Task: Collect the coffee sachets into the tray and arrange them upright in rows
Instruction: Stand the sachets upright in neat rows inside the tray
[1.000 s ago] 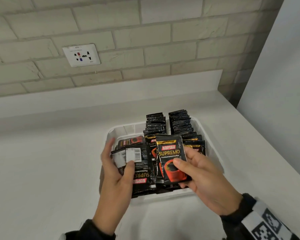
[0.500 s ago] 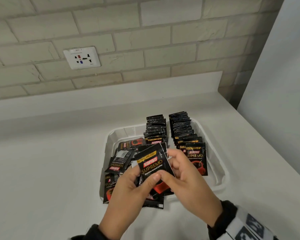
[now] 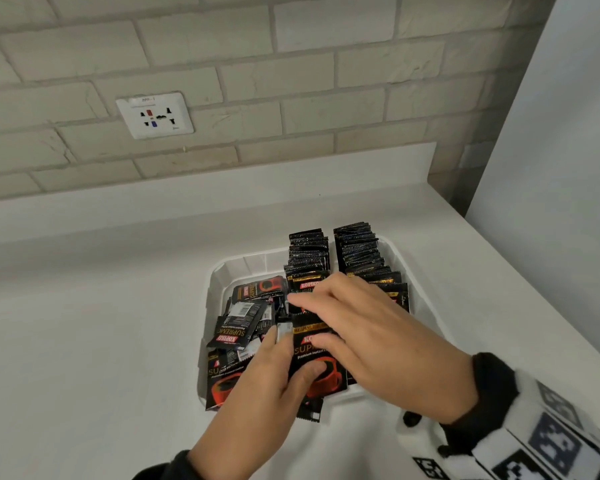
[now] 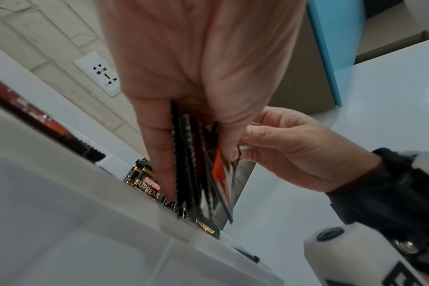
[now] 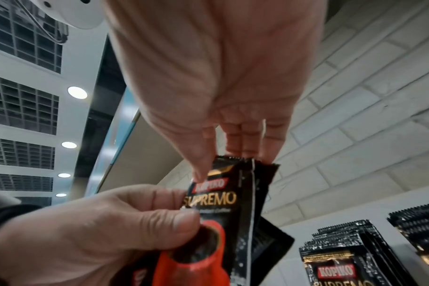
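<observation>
We judge the coffee sachets [image 3: 317, 362] light, thin and slippery, best pinched by their crimped edges. Our left hand [image 3: 257, 393] clamps a small stack over the near end of the tray [image 3: 219, 271]; our right hand [image 3: 371, 334] pinches the front sachet's top. The left wrist view shows the stack edge-on, several deep; the head view shows two upright rows [image 3: 309, 251] beyond our grip.

White countertop [image 3: 84, 341] against a brick wall, white plastic tray [image 3: 215, 271] of sachets directly on it
</observation>
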{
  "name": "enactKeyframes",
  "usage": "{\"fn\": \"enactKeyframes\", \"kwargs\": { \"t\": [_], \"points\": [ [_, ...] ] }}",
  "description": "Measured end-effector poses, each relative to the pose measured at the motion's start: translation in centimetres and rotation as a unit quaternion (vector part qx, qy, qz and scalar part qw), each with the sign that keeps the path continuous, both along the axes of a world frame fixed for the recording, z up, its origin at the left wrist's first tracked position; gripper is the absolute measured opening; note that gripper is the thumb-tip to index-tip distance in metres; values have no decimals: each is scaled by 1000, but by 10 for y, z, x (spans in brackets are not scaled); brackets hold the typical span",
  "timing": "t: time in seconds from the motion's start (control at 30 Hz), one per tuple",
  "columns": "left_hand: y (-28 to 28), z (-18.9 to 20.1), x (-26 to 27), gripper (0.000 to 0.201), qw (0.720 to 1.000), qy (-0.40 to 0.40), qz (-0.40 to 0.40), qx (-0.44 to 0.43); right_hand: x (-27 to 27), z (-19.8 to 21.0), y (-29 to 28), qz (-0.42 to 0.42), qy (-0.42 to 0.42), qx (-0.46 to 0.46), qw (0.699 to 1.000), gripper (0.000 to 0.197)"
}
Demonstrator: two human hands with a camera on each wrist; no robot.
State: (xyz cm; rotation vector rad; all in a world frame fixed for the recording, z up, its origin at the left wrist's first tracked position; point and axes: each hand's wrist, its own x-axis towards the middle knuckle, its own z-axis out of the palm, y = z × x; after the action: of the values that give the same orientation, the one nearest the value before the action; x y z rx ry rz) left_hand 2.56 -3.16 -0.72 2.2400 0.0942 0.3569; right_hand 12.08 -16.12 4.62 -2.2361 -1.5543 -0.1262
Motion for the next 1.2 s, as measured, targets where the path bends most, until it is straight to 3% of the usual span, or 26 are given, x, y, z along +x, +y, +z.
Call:
{"fn": "enactKeyframes", "kwargs": {
  "t": [0.13, 0.27, 0.43, 0.53, 0.63, 0.73, 0.83, 0.9, 1.03, 1.2],
  "points": [
    [2, -2, 0, 32, 1000, -1, -5, 21, -4, 0, 0, -26, -45, -27, 998, 46],
    [0, 0, 1, 40, 999, 16, -2, 51, -10, 7, 2, 13, 19, -57, 998, 50],
    [0, 4, 0, 44, 998, 26, -13, 51, -14, -1, 4, 55, 29, -77, 995, 60],
    [1, 2, -2, 28, 998, 17, -2, 53, -8, 8, 7, 39, 92, -61, 993, 52],
    [2, 5, -3, 17, 999, 14, -4, 31, 0, 20, 11, 27, 88, -87, 992, 31],
    [6, 8, -5, 16, 1000, 15, 7, -2, 8, 32, 16, 26, 105, -110, 988, 16],
    [18, 10, -8, 16, 997, 3, 47, -58, 24, 46, 18, -7, 132, -110, 985, 12],
    [31, 8, -12, 24, 996, -21, 78, -40, 38, 54, 18, -39, 151, -85, 984, 13],
    [55, 5, -20, 31, 989, -39, 124, -73, 64, 57, 30, -87, 116, -84, 986, 18],
    [65, 4, -25, 30, 986, -38, 142, -84, 71, 30, 59, -70, 38, -189, 979, 24]
  ]
}}
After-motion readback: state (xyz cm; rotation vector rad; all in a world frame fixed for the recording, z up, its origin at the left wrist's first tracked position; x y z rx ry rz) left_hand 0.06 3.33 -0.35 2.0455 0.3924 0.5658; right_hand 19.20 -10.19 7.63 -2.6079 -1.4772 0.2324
